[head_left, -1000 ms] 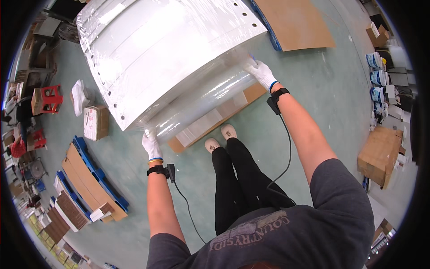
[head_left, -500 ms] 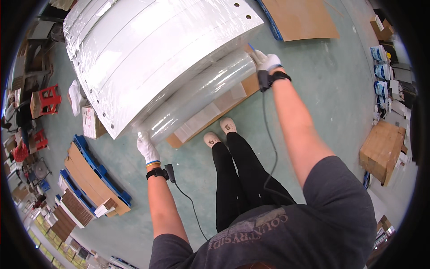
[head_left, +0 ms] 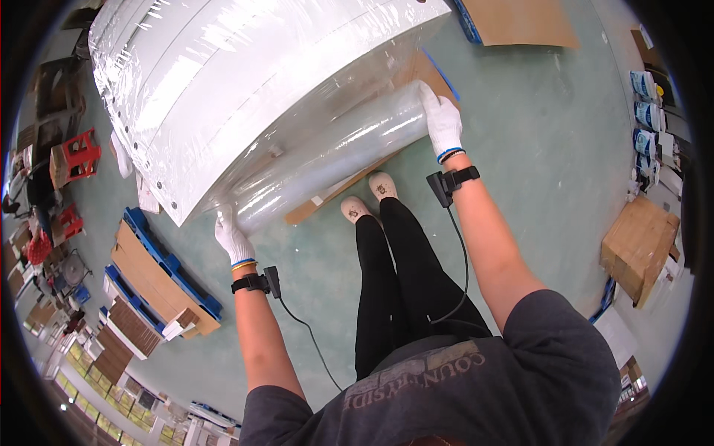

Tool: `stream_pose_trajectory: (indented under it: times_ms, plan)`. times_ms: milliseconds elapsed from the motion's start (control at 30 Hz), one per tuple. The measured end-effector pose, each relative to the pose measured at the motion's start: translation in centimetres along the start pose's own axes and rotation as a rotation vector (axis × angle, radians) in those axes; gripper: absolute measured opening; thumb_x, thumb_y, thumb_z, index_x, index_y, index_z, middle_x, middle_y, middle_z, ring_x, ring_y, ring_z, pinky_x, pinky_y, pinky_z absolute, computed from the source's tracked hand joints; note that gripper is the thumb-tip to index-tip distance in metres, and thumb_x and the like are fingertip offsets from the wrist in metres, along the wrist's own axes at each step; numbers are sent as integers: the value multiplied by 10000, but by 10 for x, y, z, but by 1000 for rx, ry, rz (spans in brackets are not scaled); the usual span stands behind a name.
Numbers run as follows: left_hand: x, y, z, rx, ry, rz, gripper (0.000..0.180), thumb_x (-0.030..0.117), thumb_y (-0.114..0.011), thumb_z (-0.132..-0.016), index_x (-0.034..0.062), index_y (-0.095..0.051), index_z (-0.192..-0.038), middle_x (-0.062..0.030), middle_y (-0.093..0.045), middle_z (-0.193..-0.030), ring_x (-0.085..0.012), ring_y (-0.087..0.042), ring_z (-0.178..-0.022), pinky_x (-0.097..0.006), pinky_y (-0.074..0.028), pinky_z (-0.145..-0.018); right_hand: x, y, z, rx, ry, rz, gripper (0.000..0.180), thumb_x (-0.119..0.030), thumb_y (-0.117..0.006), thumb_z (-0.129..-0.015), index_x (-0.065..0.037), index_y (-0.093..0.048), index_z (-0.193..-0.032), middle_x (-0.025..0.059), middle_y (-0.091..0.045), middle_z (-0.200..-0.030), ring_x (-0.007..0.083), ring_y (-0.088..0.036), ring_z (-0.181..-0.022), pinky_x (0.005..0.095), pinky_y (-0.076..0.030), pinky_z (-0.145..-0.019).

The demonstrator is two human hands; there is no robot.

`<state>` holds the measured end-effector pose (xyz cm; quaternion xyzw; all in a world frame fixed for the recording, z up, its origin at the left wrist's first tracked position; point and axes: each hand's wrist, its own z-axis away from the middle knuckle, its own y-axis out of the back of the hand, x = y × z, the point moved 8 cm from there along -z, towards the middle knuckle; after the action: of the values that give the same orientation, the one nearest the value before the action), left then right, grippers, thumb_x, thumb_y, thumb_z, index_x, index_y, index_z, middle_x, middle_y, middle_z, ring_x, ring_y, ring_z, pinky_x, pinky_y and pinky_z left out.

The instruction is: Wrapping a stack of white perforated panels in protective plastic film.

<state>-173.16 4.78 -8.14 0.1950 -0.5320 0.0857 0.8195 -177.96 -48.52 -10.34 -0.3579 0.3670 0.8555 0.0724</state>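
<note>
A long roll of clear stretch film [head_left: 335,160] lies crosswise in front of me, held at both ends. My left hand [head_left: 233,236], in a white glove, grips its left end. My right hand [head_left: 442,123], gloved too, grips the right end. The roll presses against a big stack of white panels [head_left: 245,82] wrapped in shiny film, which fills the upper left. A brown cardboard sheet [head_left: 342,193] lies under the stack by my feet. Black wrist bands with cables sit on both forearms.
Blue pallets with cardboard sheets [head_left: 160,275] lie on the green floor at the left. Red stools [head_left: 73,154] stand at the far left. A brown box [head_left: 639,241] sits at the right, another cardboard sheet on a blue pallet [head_left: 520,22] at the top right.
The roll and both hands have moved along the stack: my left hand dropped lower, my right hand went up and right. The stack now looms closer in view.
</note>
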Motion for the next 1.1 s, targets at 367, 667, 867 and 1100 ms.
stream_pose_trajectory:
  times_ms: [367, 667, 867, 1100]
  plan:
    - [9, -1, 0, 48, -24, -183, 360, 307, -681, -833, -9, -623, -996, 5, -574, -836, -103, -509, -735, -259, -425, -664, 83, -64, -28, -20, -68, -469, 643, -562, -538, -856, 54, -641, -1007, 147, -649, -942, 214, -559, -860, 315, -431, -815]
    - [41, -16, 6, 74, -147, -769, 537, 370, -691, -721, -98, -640, -980, -143, -667, -826, -168, -601, -738, -291, -475, -695, 230, -168, 15, -252, -413, -310, 703, -583, -410, -913, 63, -613, -1103, 181, -637, -1065, 253, -597, -892, 347, -465, -815]
    - [38, 3, 2, 26, -233, -1043, 650, 454, -665, -709, -53, -600, -1110, -202, -678, -919, -305, -663, -860, -378, -495, -788, 210, -259, 78, -666, -113, 294, 354, -289, -427, -937, -32, -628, -1074, 231, -630, -997, 412, -564, -970, 417, -457, -839]
    - [42, 26, 5, 20, -265, -1278, 618, 532, -670, -707, 15, -604, -1041, -208, -661, -828, -376, -648, -796, -428, -510, -727, -75, -226, 278, -1888, 418, 171, 250, -224, -611, -849, -55, -695, -1012, 114, -688, -962, 249, -634, -904, 341, -477, -842]
